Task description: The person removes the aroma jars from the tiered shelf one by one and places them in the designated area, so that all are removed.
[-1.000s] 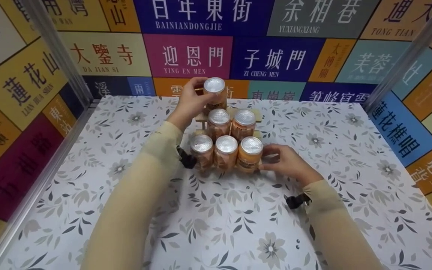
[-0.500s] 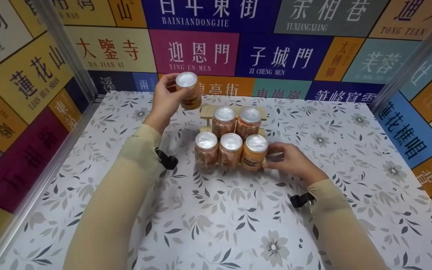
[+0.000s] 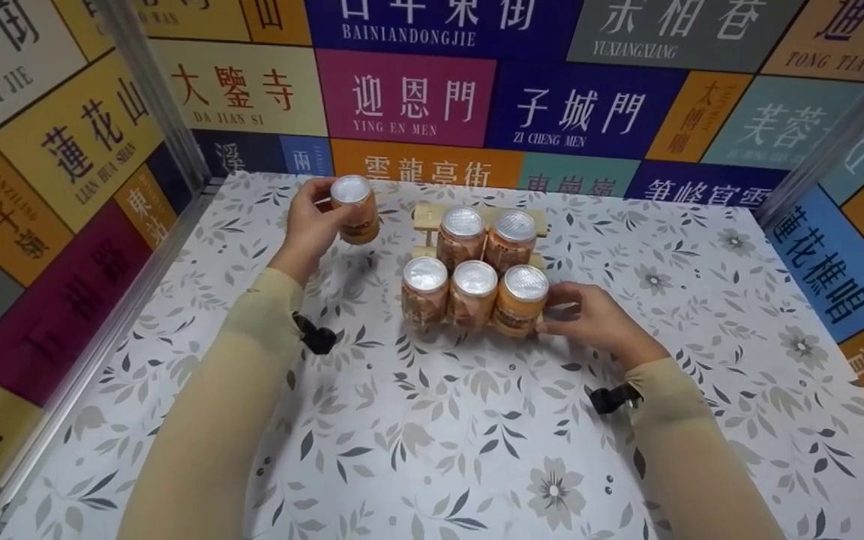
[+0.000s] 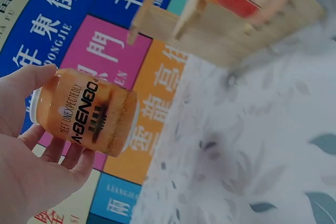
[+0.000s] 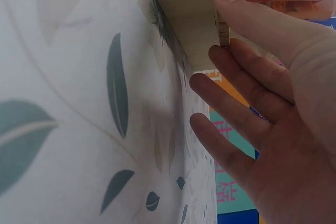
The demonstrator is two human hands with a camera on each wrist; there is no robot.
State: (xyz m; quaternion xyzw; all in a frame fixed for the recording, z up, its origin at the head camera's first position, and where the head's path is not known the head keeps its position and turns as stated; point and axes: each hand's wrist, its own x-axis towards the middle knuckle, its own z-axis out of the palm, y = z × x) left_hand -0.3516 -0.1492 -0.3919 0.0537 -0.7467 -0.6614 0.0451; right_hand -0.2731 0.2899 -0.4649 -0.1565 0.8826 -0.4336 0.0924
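My left hand (image 3: 312,229) grips an orange can (image 3: 355,210) with a silver lid, left of a small wooden rack (image 3: 427,217). In the left wrist view the held can (image 4: 86,113) shows dark lettering, with thumb and fingers around its lid end. On the rack stand two similar cans (image 3: 462,236) at the back and three in front, among them an orange can (image 3: 520,304) at the right. My right hand (image 3: 589,319) is at the rack's front right corner. In the right wrist view its thumb and index finger pinch the rack's edge (image 5: 223,32); the other fingers are spread.
A white table (image 3: 432,450) with a grey floral pattern spreads under everything. Behind it rises a wall (image 3: 417,97) of coloured panels with Chinese lettering, and more panels stand at both sides. A black strap device (image 3: 316,335) is on the left wrist.
My left hand has carried its can from the back of the rack to the left, then lowered it toward the table. The right hand has stayed at the rack's corner.
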